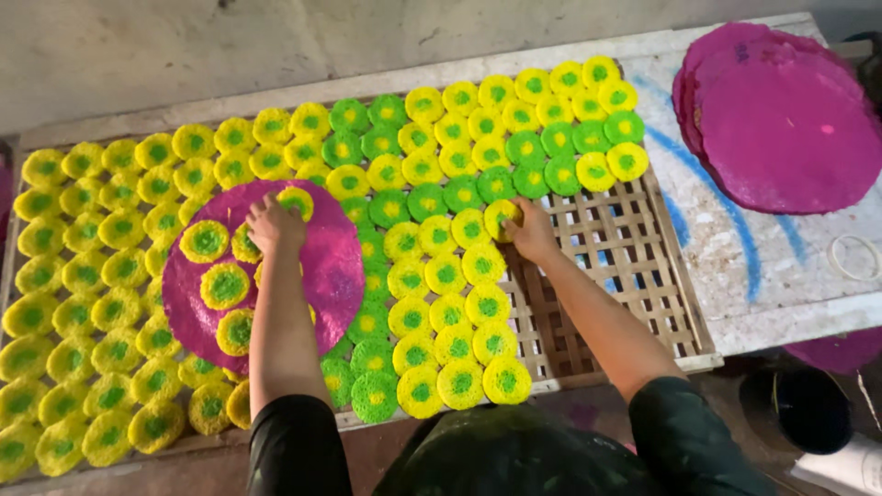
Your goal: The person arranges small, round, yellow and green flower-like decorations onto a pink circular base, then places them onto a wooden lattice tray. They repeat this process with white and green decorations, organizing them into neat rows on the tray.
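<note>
A woven bamboo rack [634, 266] lies on a table and is mostly covered with rows of small round yellow-and-green discs [441, 276]. My right hand [531, 230] presses one such disc [501, 217] down at the edge of the bare lattice. A large round magenta plate [335, 266] rests on top of the discs at the left and carries several more discs. My left hand [273, 225] reaches onto that plate, fingers curled over a disc [244, 244]; whether it grips it is unclear.
A stack of big magenta plates [781, 119] sits at the right on a white tabletop [735, 276] streaked with blue. A black bucket [808, 409] stands on the floor at the lower right. A grey wall runs behind the rack.
</note>
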